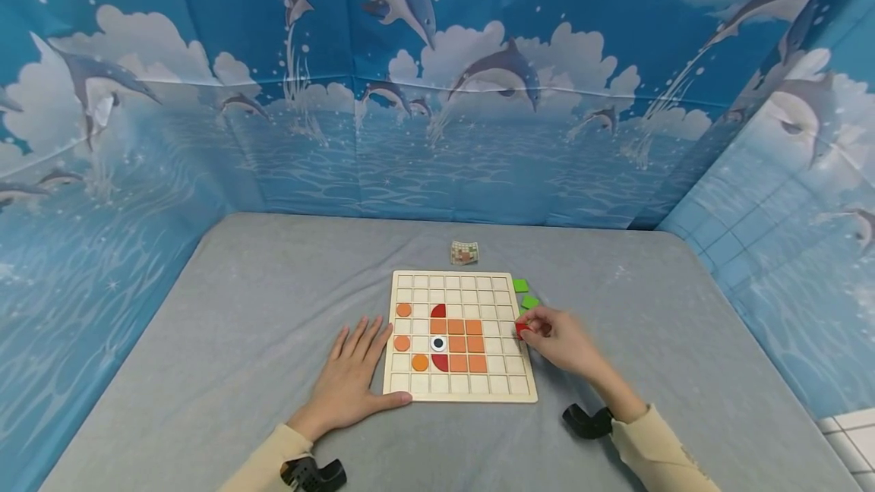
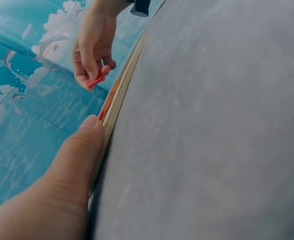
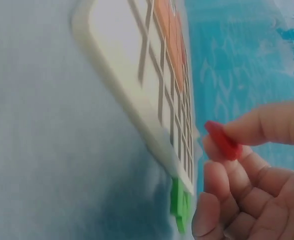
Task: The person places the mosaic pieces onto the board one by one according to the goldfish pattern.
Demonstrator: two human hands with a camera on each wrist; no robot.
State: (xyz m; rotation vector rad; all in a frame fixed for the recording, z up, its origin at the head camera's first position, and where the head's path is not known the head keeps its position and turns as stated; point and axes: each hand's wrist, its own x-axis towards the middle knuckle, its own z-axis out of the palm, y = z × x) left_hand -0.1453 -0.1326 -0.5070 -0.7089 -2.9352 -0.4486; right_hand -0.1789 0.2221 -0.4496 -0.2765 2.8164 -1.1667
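A pale wooden grid board (image 1: 502, 387) lies on the grey cloth. My left hand (image 1: 352, 382) rests spread at its left side, with the thumb on the lower left corner. Over the board's right edge, my right hand (image 1: 563, 340) pinches a small red tile (image 3: 223, 141) between thumb and index finger. In the grid sit several orange squares (image 1: 475, 345), two dark red quarter-round tiles (image 1: 440, 363), a black-and-white eye piece (image 1: 438, 343) and three orange discs (image 1: 420, 362). Green tiles (image 1: 521, 285) lie against the board's right edge, partly hidden behind my right hand.
Beyond the board lies a small picture card or stack of cards (image 1: 465, 252) with a coloured grid pattern. Grey cloth (image 1: 287, 287) covers the table. A blue curtain printed with dolphins (image 1: 437, 165) stands behind it and along both sides.
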